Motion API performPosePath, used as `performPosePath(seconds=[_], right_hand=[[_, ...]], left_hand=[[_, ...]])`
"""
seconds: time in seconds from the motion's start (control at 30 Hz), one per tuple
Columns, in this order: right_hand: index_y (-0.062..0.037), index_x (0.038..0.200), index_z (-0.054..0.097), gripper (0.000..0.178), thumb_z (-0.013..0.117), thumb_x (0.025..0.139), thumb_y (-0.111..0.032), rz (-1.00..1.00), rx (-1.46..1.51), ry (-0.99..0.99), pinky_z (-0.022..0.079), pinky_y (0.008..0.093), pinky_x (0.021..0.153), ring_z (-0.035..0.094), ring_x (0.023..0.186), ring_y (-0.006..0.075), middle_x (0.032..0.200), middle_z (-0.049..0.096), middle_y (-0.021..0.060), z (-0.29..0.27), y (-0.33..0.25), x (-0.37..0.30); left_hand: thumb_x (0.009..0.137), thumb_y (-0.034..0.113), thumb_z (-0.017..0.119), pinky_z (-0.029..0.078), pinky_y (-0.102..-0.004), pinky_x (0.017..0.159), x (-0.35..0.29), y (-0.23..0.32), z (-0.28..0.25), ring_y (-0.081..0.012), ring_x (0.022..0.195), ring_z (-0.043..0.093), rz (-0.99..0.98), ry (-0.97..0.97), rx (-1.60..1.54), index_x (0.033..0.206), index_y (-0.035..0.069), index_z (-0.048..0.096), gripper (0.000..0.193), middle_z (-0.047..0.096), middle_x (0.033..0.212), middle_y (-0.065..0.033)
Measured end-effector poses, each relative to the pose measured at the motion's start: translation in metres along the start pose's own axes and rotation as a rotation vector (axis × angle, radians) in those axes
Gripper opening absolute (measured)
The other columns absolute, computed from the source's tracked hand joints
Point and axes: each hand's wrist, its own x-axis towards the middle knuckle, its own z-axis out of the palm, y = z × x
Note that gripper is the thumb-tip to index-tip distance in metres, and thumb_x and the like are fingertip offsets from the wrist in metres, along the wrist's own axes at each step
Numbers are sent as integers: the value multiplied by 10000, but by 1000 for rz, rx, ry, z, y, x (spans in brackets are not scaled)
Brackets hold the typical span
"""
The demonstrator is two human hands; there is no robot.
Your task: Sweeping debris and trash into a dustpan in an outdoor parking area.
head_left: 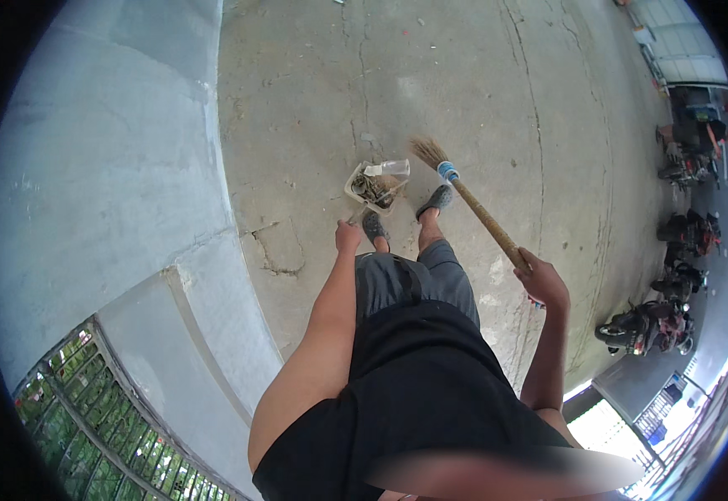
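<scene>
My right hand (543, 282) is wrapped around the upper end of a straw broom (487, 219). Its handle slants away to the left, and its bristles fan out just beyond my right foot. Blue and white binding circles the broom where handle and bristles meet. Closed on the handle of a pale dustpan (350, 189), my left hand (348, 237) is beside my left shoe. Dark, leafy-looking litter (374, 190) fills part of the pan. A clear plastic cup or bottle (395, 168) lies on top of it toward the right edge.
Cracked concrete floor (456, 75) spreads ahead, with small scraps on it. A grey wall (130, 167) runs along the left, with a barred opening (105, 417) near me. Several motorcycles (648, 327) stand at the right, and another person (702, 138) is beside the farthest.
</scene>
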Motion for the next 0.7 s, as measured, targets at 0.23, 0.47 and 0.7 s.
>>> performPosePath(seconds=[0.23, 0.47, 0.7], right_hand=[[-65, 1379, 453, 530, 607, 890, -201, -1, -42, -61, 533, 443, 585, 665, 600, 329, 829, 677, 239, 49, -11, 58], [-130, 1399, 438, 528, 593, 900, -201, 2, -102, -224, 526, 423, 540, 656, 555, 291, 806, 680, 213, 27, -50, 15], [-173, 1346, 534, 488, 658, 876, -219, 76, -52, -390, 510, 355, 495, 613, 498, 196, 823, 692, 139, -17, -67, -20]], left_hand=[[902, 302, 545, 499, -475, 877, 1, -10, -21, -378, 1075, 615, -49, 1, 80, 1203, 32, 507, 406, 637, 1148, -215], [909, 292, 530, 506, -486, 860, 3, -7, -30, -368, 1041, 633, -112, 35, 86, 1165, 37, 492, 363, 649, 1109, -208], [910, 286, 532, 515, -490, 844, 12, -18, -28, -386, 1029, 633, -111, 83, 24, 1160, 13, 480, 373, 644, 1087, -239]])
